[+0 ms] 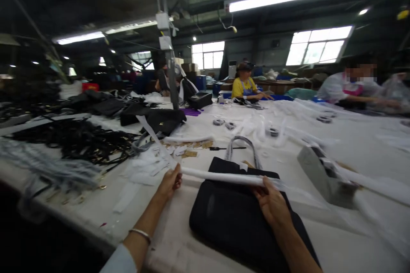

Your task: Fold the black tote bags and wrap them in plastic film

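Note:
A long white strip of soft wrapping foam (218, 175) is stretched between my two hands, above a black handbag (237, 217). My left hand (171, 181) pinches it near one end, and a flat tail sticks up past the fingers. Farther along, my right hand (270, 200) grips the strip over the bag, thumb on top. The bag lies flat on the white table (173, 239). Its wrapped handle (243, 140) arches up at the far side.
At left lie black straps (86, 140) with metal clasps and a black bag (160, 121). A grey tape dispenser (326, 179) stands at right. Rolls of tape (273, 132) sit farther back. Two people (245, 85) work across the table. A post (169, 51) rises behind.

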Demonstrator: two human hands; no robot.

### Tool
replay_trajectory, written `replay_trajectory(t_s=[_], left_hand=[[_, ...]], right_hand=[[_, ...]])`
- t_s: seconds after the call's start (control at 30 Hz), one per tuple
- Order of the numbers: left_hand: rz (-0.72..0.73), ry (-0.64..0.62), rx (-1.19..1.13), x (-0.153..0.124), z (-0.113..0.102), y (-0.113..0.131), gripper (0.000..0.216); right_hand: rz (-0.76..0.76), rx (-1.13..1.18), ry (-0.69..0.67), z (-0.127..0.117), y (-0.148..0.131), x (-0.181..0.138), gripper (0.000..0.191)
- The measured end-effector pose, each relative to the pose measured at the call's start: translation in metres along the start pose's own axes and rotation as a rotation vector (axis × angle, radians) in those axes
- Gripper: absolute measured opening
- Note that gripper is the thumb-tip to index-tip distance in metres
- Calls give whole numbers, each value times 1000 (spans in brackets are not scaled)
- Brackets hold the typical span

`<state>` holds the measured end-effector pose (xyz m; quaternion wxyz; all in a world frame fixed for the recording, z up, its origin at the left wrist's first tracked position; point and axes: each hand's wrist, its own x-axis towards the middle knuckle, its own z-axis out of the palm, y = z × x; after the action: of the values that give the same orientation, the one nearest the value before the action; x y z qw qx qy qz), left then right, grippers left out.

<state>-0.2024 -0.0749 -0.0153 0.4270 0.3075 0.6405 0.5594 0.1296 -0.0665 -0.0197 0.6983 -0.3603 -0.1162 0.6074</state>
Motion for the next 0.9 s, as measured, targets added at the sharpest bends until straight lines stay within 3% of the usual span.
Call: replay_trajectory(t_s=[0.43, 0.7, 0.9], left_hand=[[169, 157, -66, 4, -3, -13, 23], [81, 37, -301, 8, 8, -8, 26], [2, 19, -469, 17, 32, -11, 33]], right_hand=[[-15, -151, -54, -15, 4, 13, 29], [104, -76, -40, -14, -2, 10, 24], [10, -140, -62, -16, -3, 11, 27]])
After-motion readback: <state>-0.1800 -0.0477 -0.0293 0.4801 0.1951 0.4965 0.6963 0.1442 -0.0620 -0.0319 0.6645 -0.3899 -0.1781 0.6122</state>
